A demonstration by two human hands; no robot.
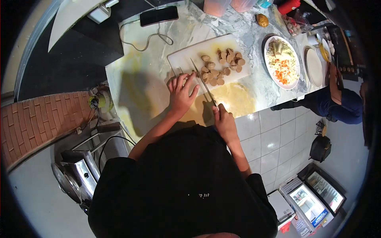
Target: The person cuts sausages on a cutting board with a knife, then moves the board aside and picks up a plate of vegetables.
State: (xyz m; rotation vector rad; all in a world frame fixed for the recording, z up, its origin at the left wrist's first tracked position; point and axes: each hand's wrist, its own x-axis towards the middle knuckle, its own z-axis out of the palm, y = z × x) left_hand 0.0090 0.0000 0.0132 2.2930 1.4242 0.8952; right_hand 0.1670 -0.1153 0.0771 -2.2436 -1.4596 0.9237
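Currently the right hand (pixel 224 122) has its grip closed around the knife (pixel 203 82), blade running toward eleven o'clock across the cutting board (pixel 183 58), beside the left hand (pixel 181 92), spread flat, seemingly steadying the sliced pieces (pixel 220 66) at one o'clock.

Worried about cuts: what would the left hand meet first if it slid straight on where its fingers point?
Probably the knife blade, slanting just ahead of the left hand; height unclear.
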